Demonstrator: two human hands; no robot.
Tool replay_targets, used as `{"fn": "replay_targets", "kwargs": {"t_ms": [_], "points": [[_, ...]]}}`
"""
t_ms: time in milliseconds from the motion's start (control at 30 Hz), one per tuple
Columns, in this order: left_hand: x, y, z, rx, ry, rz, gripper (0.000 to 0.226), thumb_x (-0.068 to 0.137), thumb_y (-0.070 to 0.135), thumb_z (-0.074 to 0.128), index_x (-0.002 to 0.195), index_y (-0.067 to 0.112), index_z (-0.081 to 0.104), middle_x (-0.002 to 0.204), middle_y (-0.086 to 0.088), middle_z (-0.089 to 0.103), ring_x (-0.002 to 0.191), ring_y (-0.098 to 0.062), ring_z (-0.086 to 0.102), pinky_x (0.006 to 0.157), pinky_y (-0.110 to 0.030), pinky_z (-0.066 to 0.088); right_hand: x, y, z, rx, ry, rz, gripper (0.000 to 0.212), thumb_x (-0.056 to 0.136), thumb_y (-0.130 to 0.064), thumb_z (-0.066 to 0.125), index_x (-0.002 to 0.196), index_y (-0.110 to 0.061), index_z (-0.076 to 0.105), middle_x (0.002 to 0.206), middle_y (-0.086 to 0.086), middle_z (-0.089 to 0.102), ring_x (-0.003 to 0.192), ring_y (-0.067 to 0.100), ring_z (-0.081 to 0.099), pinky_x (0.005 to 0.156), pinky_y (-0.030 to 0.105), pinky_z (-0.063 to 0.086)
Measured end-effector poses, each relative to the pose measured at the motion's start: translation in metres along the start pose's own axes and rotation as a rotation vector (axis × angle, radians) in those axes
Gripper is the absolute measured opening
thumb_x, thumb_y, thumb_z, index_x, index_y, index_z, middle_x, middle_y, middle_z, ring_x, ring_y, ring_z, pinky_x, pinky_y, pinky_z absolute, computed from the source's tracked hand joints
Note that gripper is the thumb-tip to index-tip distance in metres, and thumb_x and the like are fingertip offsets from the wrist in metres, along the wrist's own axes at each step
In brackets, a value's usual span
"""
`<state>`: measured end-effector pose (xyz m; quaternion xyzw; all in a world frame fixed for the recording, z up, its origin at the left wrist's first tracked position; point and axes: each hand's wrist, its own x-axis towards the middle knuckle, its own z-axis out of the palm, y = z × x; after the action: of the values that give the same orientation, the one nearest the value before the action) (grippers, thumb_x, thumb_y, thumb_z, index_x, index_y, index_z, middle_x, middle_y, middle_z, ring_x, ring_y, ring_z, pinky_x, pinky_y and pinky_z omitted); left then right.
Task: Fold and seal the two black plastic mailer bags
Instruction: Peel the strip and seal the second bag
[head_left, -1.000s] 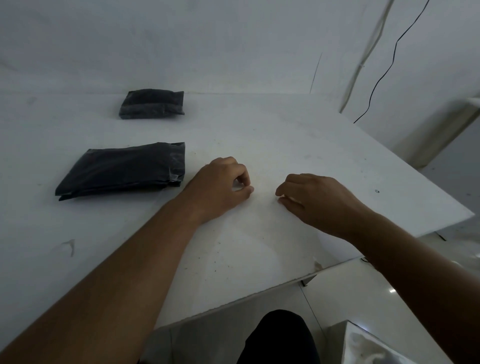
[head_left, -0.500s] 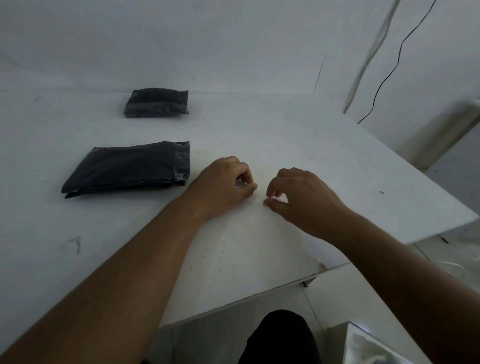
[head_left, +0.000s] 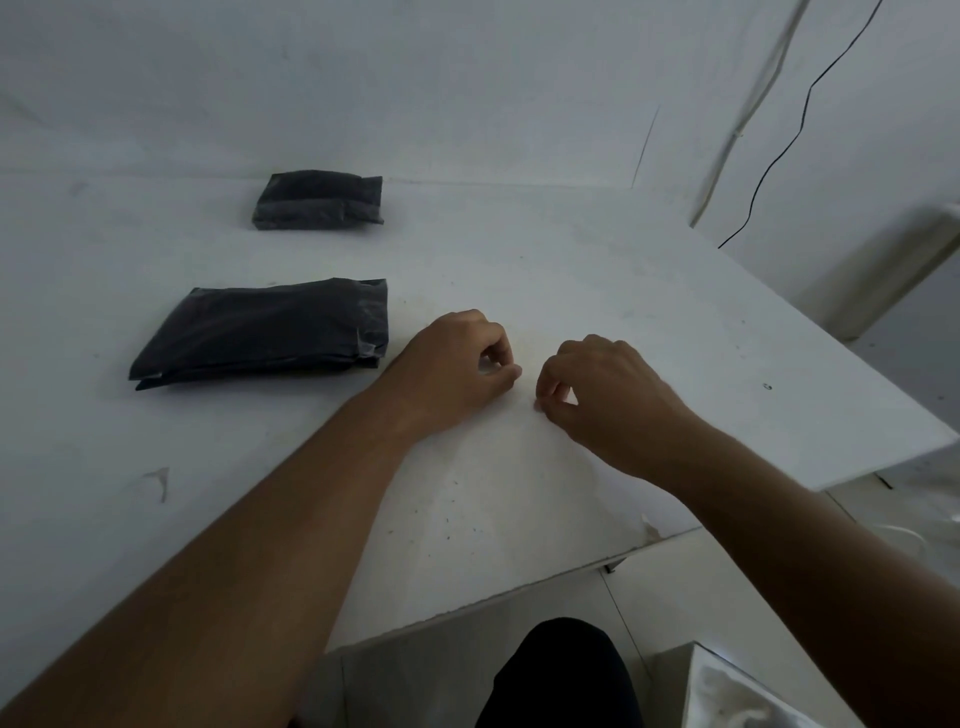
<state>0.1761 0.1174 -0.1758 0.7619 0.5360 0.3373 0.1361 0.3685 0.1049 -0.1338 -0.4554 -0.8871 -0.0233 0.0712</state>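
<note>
Two black plastic mailer bags lie folded on the white table (head_left: 597, 249). The larger bag (head_left: 260, 332) is at the left. The smaller bag (head_left: 319, 200) sits farther back, near the wall. My left hand (head_left: 457, 369) rests on the table just right of the larger bag without touching it, its fingers curled and thumb against fingertip. My right hand (head_left: 608, 400) rests close beside it, fingers curled with the tips down on the table. Whether either hand pinches anything thin is too small to tell.
The table's front edge runs diagonally below my forearms, and its right corner (head_left: 950, 441) juts out at the right. A black cable (head_left: 779, 156) and a pale pipe hang on the right wall. A white box (head_left: 727, 691) stands on the floor beside my dark-clothed knee (head_left: 561, 675).
My right hand has slid left toward my left hand, with its fingers curling further. My left hand and both bags have stayed in place.
</note>
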Motion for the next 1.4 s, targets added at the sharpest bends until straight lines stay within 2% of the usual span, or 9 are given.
{"fn": "replay_targets", "kwargs": {"t_ms": [400,500,600,700,800,900,1000,1167,1400], "points": [[-0.001,0.002,-0.002,-0.016,-0.007,-0.014,0.011,0.086,0.03,0.069,0.083,0.02,0.068,0.089,0.004,0.062,0.088,-0.014,0.058,0.081,-0.039,0.051,-0.007,-0.005,0.001,-0.014,-0.002,0.007,0.024,0.099,-0.032,0.048,0.105,-0.023,0.07,0.099,-0.006,0.065,0.092,0.014,0.056,0.087,0.031,0.042],[0.0,0.001,-0.001,-0.019,-0.011,-0.016,0.01,0.085,0.03,0.069,0.082,0.021,0.068,0.088,0.005,0.061,0.087,-0.013,0.058,0.081,-0.039,0.051,-0.007,-0.009,0.001,-0.1,0.017,-0.025,0.027,0.101,-0.03,0.044,0.103,-0.022,0.07,0.097,-0.005,0.065,0.091,0.015,0.056,0.087,0.032,0.043],[0.0,0.001,-0.001,-0.023,-0.016,-0.021,0.011,0.085,0.031,0.069,0.082,0.021,0.068,0.088,0.006,0.061,0.087,-0.012,0.058,0.081,-0.039,0.052,-0.005,-0.011,0.004,-0.192,0.023,-0.045,0.026,0.1,-0.026,0.042,0.096,-0.02,0.067,0.09,-0.003,0.063,0.084,0.016,0.053,0.078,0.03,0.04],[-0.001,0.002,-0.002,-0.023,-0.018,-0.027,0.011,0.085,0.031,0.069,0.083,0.02,0.068,0.089,0.005,0.062,0.088,-0.013,0.059,0.081,-0.039,0.052,-0.002,-0.015,0.009,-0.279,0.067,-0.055,0.017,0.09,-0.018,0.055,0.073,-0.016,0.057,0.069,-0.003,0.047,0.065,0.016,0.039,0.065,0.03,0.029],[-0.001,0.001,-0.002,-0.015,-0.025,-0.022,0.012,0.085,0.032,0.069,0.083,0.02,0.068,0.088,0.005,0.062,0.087,-0.013,0.059,0.081,-0.041,0.052,0.003,-0.017,0.007,-0.283,0.046,-0.054,0.014,0.085,-0.017,0.057,0.071,-0.016,0.055,0.067,-0.003,0.041,0.065,0.017,0.037,0.065,0.031,0.027],[-0.001,0.001,-0.002,-0.005,-0.02,-0.009,0.012,0.085,0.032,0.068,0.084,0.021,0.067,0.087,0.005,0.061,0.086,-0.014,0.058,0.08,-0.042,0.052,0.006,-0.016,0.004,-0.236,-0.025,-0.022,0.015,0.089,-0.024,0.05,0.084,-0.015,0.06,0.08,-0.002,0.055,0.076,0.019,0.05,0.073,0.032,0.034],[-0.002,0.004,-0.002,-0.008,-0.026,0.008,0.01,0.085,0.029,0.07,0.091,0.021,0.07,0.092,0.005,0.063,0.09,-0.014,0.057,0.083,-0.041,0.051,0.005,-0.013,0.005,-0.101,-0.03,0.07,0.017,0.087,-0.024,0.052,0.083,-0.011,0.063,0.082,0.002,0.062,0.078,0.021,0.056,0.078,0.034,0.042],[-0.004,0.012,0.0,0.02,-0.113,0.113,0.019,0.081,0.027,0.072,0.099,0.028,0.075,0.1,0.007,0.065,0.096,-0.013,0.055,0.084,-0.034,0.048,0.0,-0.007,0.011,0.093,-0.03,0.176,0.023,0.091,-0.023,0.05,0.083,-0.006,0.063,0.078,0.006,0.061,0.073,0.023,0.055,0.07,0.036,0.044],[-0.001,0.026,0.011,0.032,-0.046,0.087,0.026,0.073,0.037,0.063,0.09,0.023,0.077,0.092,0.004,0.069,0.091,-0.018,0.056,0.08,-0.034,0.044,0.0,0.003,0.003,0.309,-0.09,0.249,0.028,0.094,-0.022,0.05,0.082,0.001,0.06,0.074,0.011,0.059,0.064,0.016,0.044,0.056,0.03,0.033]]}}
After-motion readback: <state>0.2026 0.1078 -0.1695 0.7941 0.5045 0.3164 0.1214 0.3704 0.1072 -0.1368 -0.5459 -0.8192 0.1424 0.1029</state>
